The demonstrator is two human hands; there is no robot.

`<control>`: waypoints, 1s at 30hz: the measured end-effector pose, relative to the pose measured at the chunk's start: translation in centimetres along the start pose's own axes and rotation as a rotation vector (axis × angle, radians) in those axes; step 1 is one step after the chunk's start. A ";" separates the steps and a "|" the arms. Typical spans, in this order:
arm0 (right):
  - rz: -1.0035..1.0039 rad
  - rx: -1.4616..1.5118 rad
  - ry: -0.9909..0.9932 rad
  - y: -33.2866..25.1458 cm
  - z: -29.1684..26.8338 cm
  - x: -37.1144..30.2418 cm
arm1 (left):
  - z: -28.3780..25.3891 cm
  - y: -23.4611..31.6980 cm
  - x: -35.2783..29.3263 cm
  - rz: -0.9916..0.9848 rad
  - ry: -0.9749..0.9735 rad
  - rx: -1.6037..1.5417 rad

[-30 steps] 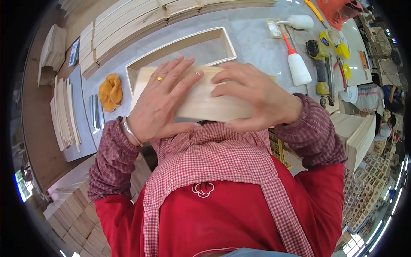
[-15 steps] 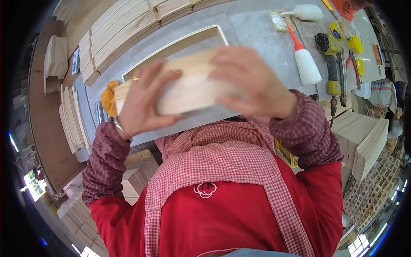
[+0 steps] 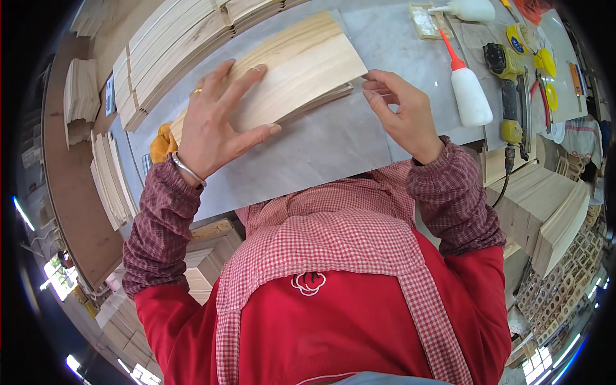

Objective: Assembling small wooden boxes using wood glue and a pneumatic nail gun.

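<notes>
A pale wooden board [image 3: 308, 67] lies at a slant on the grey work surface. Under its near edge a second wooden edge [image 3: 321, 98] peeks out; the frame seen earlier is otherwise hidden. My left hand [image 3: 221, 119] rests on the board's left part, fingers spread and thumb stretched along the near edge. By the board's right corner is my right hand [image 3: 404, 112], its fingers bent and the thumb apart from them. Its index fingertip seems to touch the corner. An orange-yellow cloth-like thing [image 3: 163, 144] sits beside my left wrist.
Stacked wooden slats [image 3: 186, 54] line the back left. On the right stand a white bottle with a red nozzle [image 3: 471, 96], another white bottle [image 3: 471, 9], a yellow-black power tool [image 3: 507, 90] and red-handled pliers [image 3: 545, 106]. Wooden boards [image 3: 539, 199] are piled at the lower right.
The wooden pieces held up between both hands have come down onto the work surface, over where the frame lay. My right hand has moved right, off the wood's top, to its corner.
</notes>
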State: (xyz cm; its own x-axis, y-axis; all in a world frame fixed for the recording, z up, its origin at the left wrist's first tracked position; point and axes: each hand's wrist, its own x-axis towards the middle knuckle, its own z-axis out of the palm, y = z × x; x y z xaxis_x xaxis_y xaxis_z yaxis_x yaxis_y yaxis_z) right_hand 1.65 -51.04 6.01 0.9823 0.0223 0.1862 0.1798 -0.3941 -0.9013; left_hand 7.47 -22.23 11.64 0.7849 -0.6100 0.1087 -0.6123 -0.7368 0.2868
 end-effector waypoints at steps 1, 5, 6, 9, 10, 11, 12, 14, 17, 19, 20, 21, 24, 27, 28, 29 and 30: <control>0.017 -0.004 0.005 0.0 0.1 -0.1 | 0.3 -0.1 0.1 0.028 -0.008 0.033; 0.039 -0.009 0.034 0.1 0.9 -0.5 | 1.2 -0.6 0.4 0.083 -0.030 0.093; 0.026 -0.008 0.054 0.1 1.2 -0.5 | 1.2 -0.9 0.4 0.081 -0.035 0.090; 0.000 -0.006 0.093 0.2 1.7 -0.6 | 1.3 -1.5 0.2 0.077 -0.046 0.081; -0.042 -0.050 0.101 0.2 1.8 -0.5 | 1.2 -1.6 0.1 0.077 -0.054 0.082; -0.085 -0.094 0.109 0.3 1.8 -0.4 | 1.2 -1.8 0.1 0.077 -0.062 0.083; -0.127 -0.139 0.117 0.4 1.9 -0.3 | 1.2 -1.9 0.0 0.076 -0.070 0.084; -0.168 -0.183 0.124 0.5 2.0 -0.1 | 1.2 -2.2 0.0 0.076 -0.079 0.083; -0.197 -0.231 0.145 0.4 2.1 0.0 | 1.0 -2.6 0.2 0.100 -0.102 0.104; -0.204 -0.247 0.151 0.4 2.1 0.2 | 1.0 -2.7 0.2 0.108 -0.111 0.109; -0.201 -0.242 0.148 0.4 2.1 0.2 | 1.0 -2.8 0.1 0.103 -0.115 0.108; -0.197 -0.237 0.145 0.4 2.0 0.3 | 1.1 -2.8 0.1 0.098 -0.119 0.108; -0.187 -0.227 0.138 0.4 1.9 0.5 | 1.2 -2.9 0.0 0.088 -0.130 0.104; -0.185 -0.246 0.128 0.3 1.7 0.7 | 1.3 -3.1 0.1 0.088 -0.119 0.094; -0.185 -0.252 0.124 0.3 1.7 0.7 | 1.3 -3.1 0.1 0.087 -0.115 0.090; -0.183 -0.251 0.123 0.3 1.6 0.8 | 1.3 -3.1 0.2 0.086 -0.117 0.089; -0.182 -0.252 0.112 0.3 1.6 0.8 | 1.3 -3.1 0.2 0.089 -0.111 0.086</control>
State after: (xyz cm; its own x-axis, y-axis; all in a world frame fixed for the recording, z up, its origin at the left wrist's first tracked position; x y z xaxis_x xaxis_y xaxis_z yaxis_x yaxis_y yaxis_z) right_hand 2.60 -49.72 5.25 0.9207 0.0182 0.3900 0.3197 -0.6084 -0.7264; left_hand 9.37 -20.47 9.50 0.7148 -0.6989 0.0231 -0.6885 -0.6977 0.1980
